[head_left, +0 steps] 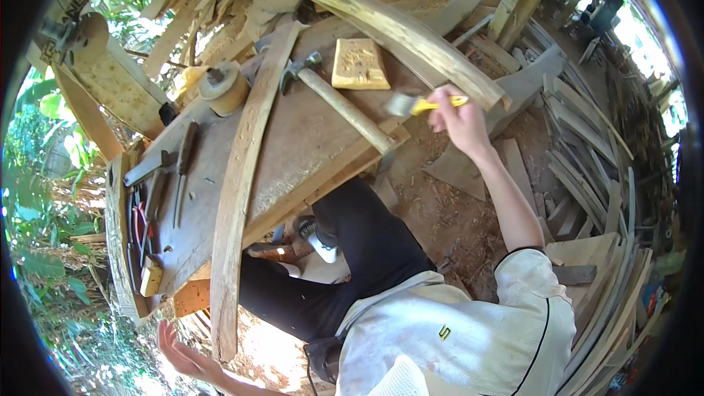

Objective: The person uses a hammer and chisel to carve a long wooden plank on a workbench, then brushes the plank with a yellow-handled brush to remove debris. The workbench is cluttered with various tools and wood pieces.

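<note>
My right hand [460, 123] grips a paintbrush [424, 105] by its yellow handle, the bristles pointing left, near the bench's right edge. A claw hammer [339, 105] lies just left of the brush, its head toward the far side. Beyond it rests a flat wooden block [360, 66]. A long, slightly curved plank [248, 143] lies across the workbench [299, 148] and sticks out past its near edge. Beside the plank's near end, my left hand [180, 353] is off the bench with fingers stretched out, holding nothing.
A round, wood-coloured container [224, 92] stands left of the plank. A long-handled tool [185, 165] and red-handled pliers [141, 221] are at the bench's left end. A rough beam [411, 35] spans the far side. Stacked wood strips [587, 169] line the right.
</note>
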A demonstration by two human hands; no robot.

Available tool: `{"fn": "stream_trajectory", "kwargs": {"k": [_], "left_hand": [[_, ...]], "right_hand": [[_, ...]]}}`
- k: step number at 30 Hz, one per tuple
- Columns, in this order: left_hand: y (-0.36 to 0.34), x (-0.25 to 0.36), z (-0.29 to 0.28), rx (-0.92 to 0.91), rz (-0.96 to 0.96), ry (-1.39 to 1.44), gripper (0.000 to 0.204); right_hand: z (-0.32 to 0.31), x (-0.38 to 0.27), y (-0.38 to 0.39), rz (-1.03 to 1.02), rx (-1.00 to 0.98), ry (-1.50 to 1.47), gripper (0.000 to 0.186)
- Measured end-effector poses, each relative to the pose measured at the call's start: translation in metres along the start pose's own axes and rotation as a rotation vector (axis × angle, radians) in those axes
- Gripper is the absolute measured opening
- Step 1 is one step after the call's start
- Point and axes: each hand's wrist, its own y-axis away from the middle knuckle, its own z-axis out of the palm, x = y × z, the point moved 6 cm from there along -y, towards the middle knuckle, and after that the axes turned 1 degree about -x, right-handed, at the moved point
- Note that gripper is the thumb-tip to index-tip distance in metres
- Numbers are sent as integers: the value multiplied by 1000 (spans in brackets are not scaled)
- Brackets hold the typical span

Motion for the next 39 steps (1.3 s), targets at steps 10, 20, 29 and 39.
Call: {"fn": "stream_trajectory", "kwargs": {"k": [10, 20, 29, 39], "left_hand": [[1, 22, 50, -305, -27, 91, 53], [2, 61, 93, -651, -135, 6, 99], [6, 57, 109, -679, -168, 10, 101], [5, 54, 114, -610, -107, -22, 96]], "right_hand": [[-11, -26, -59, -158, 125, 441, 39], [-32, -31, -112, -147, 185, 552, 41], [-45, -24, -145, -152, 5, 806, 28], [-63, -30, -151, -227, 67, 476, 39]]}}
